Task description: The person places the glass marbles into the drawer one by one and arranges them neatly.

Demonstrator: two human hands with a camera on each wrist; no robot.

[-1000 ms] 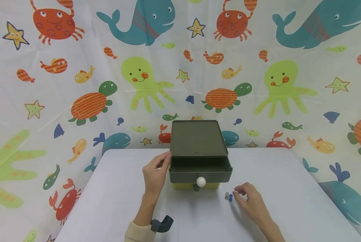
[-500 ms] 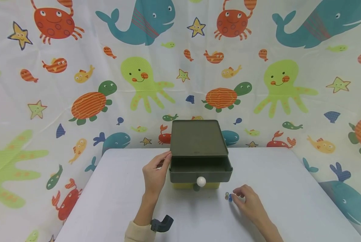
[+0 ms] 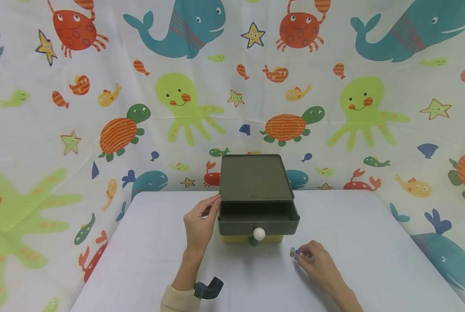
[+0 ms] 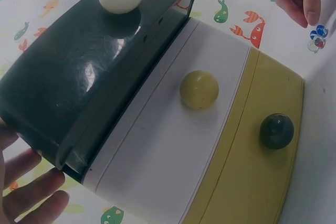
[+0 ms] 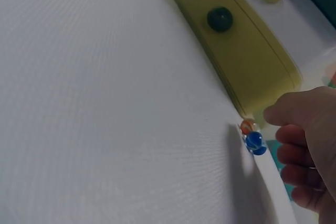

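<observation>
A small cluster of glass marbles (image 3: 293, 252), blue ones and a clear one with an orange swirl, lies on the white counter (image 3: 146, 260) just right of the drawer box's front corner. The right hand (image 3: 317, 262) rests beside them, its curled fingertips (image 5: 287, 135) at the marbles; whether this grip has one pinched, I cannot tell. The small three-drawer plastic box (image 3: 255, 203) stands mid-counter, its dark green top drawer (image 3: 258, 221) with a white round knob (image 3: 258, 234) pulled out above a white drawer (image 4: 173, 145) and a yellow drawer (image 4: 252, 171). The left hand (image 3: 199, 223) steadies the box's left side with relaxed fingers touching it, holding nothing.
</observation>
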